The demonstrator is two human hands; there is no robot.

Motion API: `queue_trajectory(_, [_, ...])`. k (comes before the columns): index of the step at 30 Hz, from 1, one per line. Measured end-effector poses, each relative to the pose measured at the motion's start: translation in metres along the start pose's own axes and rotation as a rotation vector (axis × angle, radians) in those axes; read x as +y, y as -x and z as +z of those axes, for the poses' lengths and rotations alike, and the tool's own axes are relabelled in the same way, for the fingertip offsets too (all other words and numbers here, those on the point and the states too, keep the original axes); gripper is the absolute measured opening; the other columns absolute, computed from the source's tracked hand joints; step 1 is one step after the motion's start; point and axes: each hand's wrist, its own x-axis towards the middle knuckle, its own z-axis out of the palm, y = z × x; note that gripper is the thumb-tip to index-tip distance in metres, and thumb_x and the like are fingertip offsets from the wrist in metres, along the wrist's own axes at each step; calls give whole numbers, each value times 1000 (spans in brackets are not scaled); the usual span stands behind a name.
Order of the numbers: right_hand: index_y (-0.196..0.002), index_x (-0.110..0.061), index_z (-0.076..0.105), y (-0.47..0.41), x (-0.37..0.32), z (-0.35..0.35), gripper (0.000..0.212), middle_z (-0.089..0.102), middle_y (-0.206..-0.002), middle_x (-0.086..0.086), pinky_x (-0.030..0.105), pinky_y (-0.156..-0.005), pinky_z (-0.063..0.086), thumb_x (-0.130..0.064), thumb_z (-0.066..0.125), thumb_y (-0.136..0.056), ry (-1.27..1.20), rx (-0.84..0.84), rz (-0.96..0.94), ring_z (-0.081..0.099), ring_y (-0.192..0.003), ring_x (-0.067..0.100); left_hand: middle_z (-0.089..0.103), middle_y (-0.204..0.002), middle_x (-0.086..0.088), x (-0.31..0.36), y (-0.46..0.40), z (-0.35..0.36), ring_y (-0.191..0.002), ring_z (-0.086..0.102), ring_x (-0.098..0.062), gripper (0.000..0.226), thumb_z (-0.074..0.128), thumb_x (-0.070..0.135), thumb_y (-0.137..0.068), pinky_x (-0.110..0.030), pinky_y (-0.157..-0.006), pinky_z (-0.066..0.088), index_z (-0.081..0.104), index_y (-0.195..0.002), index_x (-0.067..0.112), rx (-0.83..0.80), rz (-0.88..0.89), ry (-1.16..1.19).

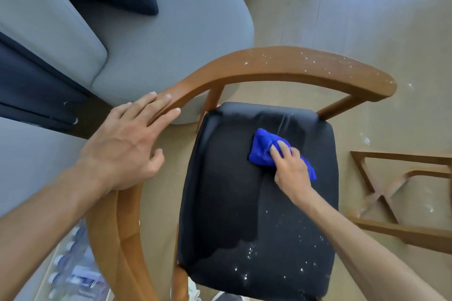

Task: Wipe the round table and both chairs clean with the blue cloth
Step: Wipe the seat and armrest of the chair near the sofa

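Showing a wooden chair (pixel 281 66) with dark seat (pixel 232 190): left hand (pixel 124 144) rests flat, fingers straight, on the curved backrest; right hand (pixel 289 168) grips the bunched blue cloth (pixel 263 148) beneath its fingers on the seat; white specks (pixel 281 252) lie nearer the wrist.

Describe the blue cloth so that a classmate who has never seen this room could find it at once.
Start at the wooden chair with the curved brown backrest beside the grey sofa. On its black padded seat, toward the back, the right hand presses a crumpled bright blue cloth. It is the only vivid blue thing among browns, greys and blacks.
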Motion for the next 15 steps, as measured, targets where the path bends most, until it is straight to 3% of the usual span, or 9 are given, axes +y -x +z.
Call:
queue_trajectory(3, [-118, -13, 51, 133, -29, 13, 59, 61, -124, 16, 44, -69, 58, -2, 32, -63, -136, -102, -223, 65, -91, 42, 33, -155, -8, 2, 1, -3, -144, 29, -28, 75, 35, 43, -75, -51, -107, 33, 42, -145, 17, -27, 2, -13])
queue_trajectory(5, [-114, -23, 51, 191, -34, 6, 51, 57, -124, 8, 35, -63, 58, -2, 26, -74, -126, -208, -401, 70, -86, 32, 34, -155, -8, 2, 1, -5, -143, 30, -28, 75, 34, 43, -75, -51, -107, 34, 43, -145, 17, -28, 0, -5])
queue_trajectory(7, [-110, -31, 52, 195, -21, -5, 34, 53, -119, 0, 25, -60, 55, -12, 42, -83, -84, -278, -553, 69, -85, 21, 35, -155, -7, 3, 0, -5, -143, 31, -28, 75, 34, 43, -75, -52, -106, 36, 45, -144, 17, -31, 5, 11])
queue_trajectory(8, [-110, -33, 54, 176, -10, -10, 42, 55, -118, -3, 24, -59, 53, -16, 58, -72, -69, -273, -596, 66, -87, 20, 35, -154, -7, 3, 1, -5, -143, 31, -28, 74, 34, 43, -75, -51, -105, 36, 45, -143, 17, -28, 5, 20])
queue_trajectory(9, [-111, -32, 54, 149, 2, -12, 54, 57, -117, -4, 25, -59, 53, -15, 63, -61, -63, -240, -592, 64, -89, 21, 35, -154, -7, 2, 1, -4, -143, 31, -28, 74, 35, 43, -75, -51, -105, 36, 46, -143, 17, -20, 10, 27])
queue_trajectory(11, [-113, -26, 55, 77, 28, -15, 55, 61, -115, 2, 31, -57, 54, -8, 52, -62, -63, -110, -480, 62, -88, 28, 36, -154, -7, 1, -1, -2, -143, 31, -28, 74, 35, 43, -75, -51, -104, 36, 46, -143, 16, 0, 21, 39])
queue_trajectory(15, [-125, -10, 57, -59, 77, -27, 61, 58, -124, 16, 49, -68, 54, 11, 56, -68, -36, 21, -14, 55, -94, 43, 34, -155, -6, -2, -1, 4, -144, 29, -27, 75, 36, 45, -75, -53, -103, 37, 42, -145, 17, 23, 27, 56])
